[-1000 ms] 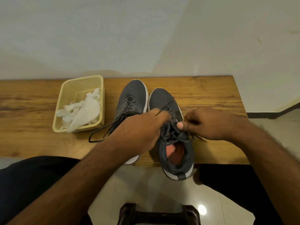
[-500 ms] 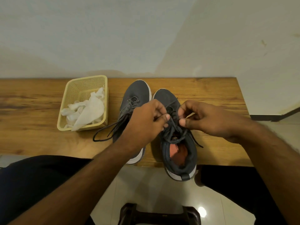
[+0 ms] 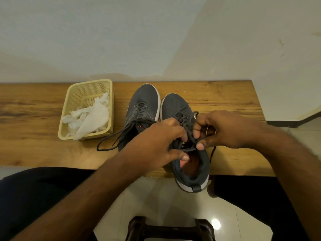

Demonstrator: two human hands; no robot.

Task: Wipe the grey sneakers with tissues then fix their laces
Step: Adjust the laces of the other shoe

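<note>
On the long wooden bench [image 3: 225, 94] against the pale wall, the two grey knit sneakers with white soles stood side by side, toes toward the wall. The right-hand sneaker [image 3: 175, 105] jutted its heel over the near edge of the bench, above the tiled floor, its orange insole showing. My left hand [image 3: 156, 145] lay over that shoe's throat, fingers curled and pinching its dark cord laces [image 3: 186, 119], the thumb stretched toward the collar. My right hand [image 3: 225, 129] came in from the other side, fingers bent round the same laces, the thumb pressing near the top eyelets; one loose end hung down the shoe's outer side. The two hands nearly touched over the tongue. The left-hand sneaker [image 3: 145, 100] stood just beside it, partly hidden by my left wrist, its untied laces [image 3: 118, 136] trailing across the wood toward the basket. Further left sat a pale yellow perforated plastic basket [image 3: 90, 86] holding crumpled white tissues [image 3: 93, 117]. Below, between my dark-trousered knees, a dark stool [image 3: 170, 226] showed.
</note>
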